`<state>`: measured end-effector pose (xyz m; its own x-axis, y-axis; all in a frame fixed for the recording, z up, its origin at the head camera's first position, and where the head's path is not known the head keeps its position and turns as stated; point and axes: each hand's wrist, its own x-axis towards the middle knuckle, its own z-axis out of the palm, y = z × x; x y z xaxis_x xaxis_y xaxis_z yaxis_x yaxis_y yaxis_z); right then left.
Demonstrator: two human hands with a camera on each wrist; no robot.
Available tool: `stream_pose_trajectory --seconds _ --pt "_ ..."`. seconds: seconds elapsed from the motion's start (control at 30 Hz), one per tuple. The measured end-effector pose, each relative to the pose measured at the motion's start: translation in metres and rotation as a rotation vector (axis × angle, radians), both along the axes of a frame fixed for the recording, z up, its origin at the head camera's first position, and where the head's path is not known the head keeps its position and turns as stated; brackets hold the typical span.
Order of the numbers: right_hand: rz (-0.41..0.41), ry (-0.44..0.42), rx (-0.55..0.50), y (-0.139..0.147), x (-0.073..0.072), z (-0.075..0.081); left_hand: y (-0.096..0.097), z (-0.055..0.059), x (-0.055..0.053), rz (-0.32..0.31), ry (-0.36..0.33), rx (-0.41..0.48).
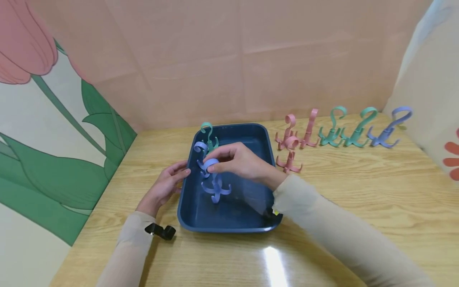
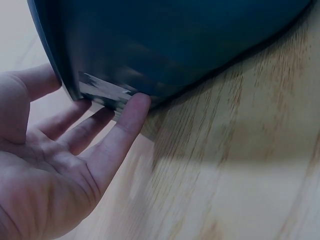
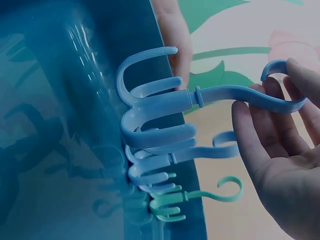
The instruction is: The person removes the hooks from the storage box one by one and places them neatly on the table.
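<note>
My right hand (image 1: 238,161) pinches the curled top of a periwinkle-blue hook hanger (image 1: 216,190) between thumb and fingers. This hanger has several upturned prongs at its base and stands upright over the left part of a dark blue tray (image 1: 229,229). Just behind it in the tray are another blue hook hanger (image 3: 155,162) and a green hook hanger (image 3: 170,201), lined up along the left wall. My left hand (image 1: 168,183) touches the tray's left side, its fingers (image 2: 122,125) extended against the outer wall.
Right of the tray, several pink hook hangers (image 1: 311,127), two green hook hangers (image 1: 358,127) and a blue hook hanger (image 1: 385,133) stand on the wooden table (image 1: 358,191). A pink cloth backdrop (image 1: 244,63) hangs behind, with a tulip-patterned cloth (image 1: 53,159) on the left.
</note>
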<state>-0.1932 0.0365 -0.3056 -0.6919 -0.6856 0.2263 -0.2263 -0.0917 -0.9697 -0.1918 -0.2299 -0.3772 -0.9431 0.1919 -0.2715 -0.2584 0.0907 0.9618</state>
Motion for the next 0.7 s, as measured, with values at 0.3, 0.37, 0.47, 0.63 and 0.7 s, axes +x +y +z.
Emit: stream_pose_trajectory --seconds 0.3,0.37,0.47,0.63,0.7 --pt "-0.048 0.054 0.013 0.026 -0.001 0.008 0.000 0.000 0.001 0.001 0.013 0.004" --pt "-0.064 0.062 0.022 0.033 0.000 0.011 0.000 0.000 0.000 0.008 0.010 0.001" --pt "-0.099 0.059 0.040 0.043 0.000 0.014 0.000 0.000 0.000 0.004 0.006 0.002" --pt "-0.154 0.042 0.087 0.060 0.001 0.019 -0.001 0.000 0.000 -0.007 0.001 0.002" --pt "-0.171 0.039 0.101 0.067 0.001 0.020 -0.001 0.001 0.001 -0.010 0.002 -0.001"
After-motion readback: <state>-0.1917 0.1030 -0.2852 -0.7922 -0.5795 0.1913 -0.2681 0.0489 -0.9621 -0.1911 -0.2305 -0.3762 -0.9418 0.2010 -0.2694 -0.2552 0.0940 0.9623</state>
